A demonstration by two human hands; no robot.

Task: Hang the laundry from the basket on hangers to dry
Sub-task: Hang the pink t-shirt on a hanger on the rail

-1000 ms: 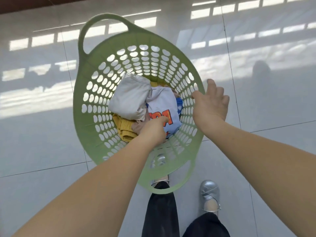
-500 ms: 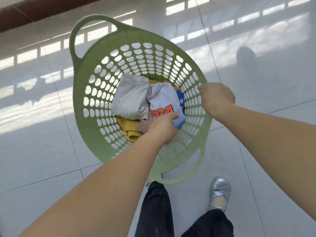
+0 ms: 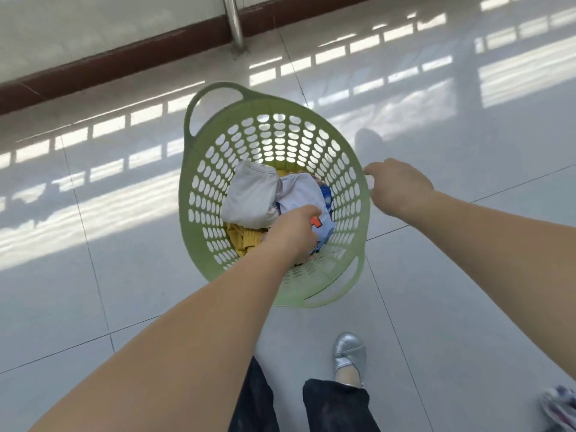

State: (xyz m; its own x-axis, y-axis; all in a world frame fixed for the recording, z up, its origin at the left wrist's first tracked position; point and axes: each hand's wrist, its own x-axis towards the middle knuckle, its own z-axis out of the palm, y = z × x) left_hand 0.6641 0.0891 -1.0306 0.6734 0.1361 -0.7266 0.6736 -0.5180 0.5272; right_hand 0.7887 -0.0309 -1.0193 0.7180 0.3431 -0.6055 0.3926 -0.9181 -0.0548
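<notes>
Glossy pale floor tiles (image 3: pixel 124 275) fill the head view, streaked with bars of sunlight, and a dark red-brown skirting (image 3: pixel 124 62) runs along the far edge with a metal post (image 3: pixel 234 24) rising from it.

On the tiles stands a green perforated laundry basket (image 3: pixel 218 169), round, with a loop handle at the far left and another at the near right. Inside lies a heap of clothes: a beige garment (image 3: pixel 251 194) on the left of the pile, a white shirt (image 3: pixel 300 190) beside it with orange print, a yellow knit (image 3: pixel 246 238) under them at the near side, and a blue patterned piece (image 3: pixel 325 194) against the right wall.

The left hand (image 3: pixel 294 229) reaches down into the basket, fingers curled onto the white shirt where the print sits; it covers most of the lettering, so only an orange fragment shows and no word can be read. The right hand (image 3: pixel 396 185) is at the basket's right rim, fingers bent and closed on the edge.

At the near side, a silver shoe (image 3: pixel 349 352) and black trouser legs (image 3: pixel 338 403) stand on the floor just behind the basket. A patterned object (image 3: pixel 559 408) shows at the near right corner, too cropped to identify.
</notes>
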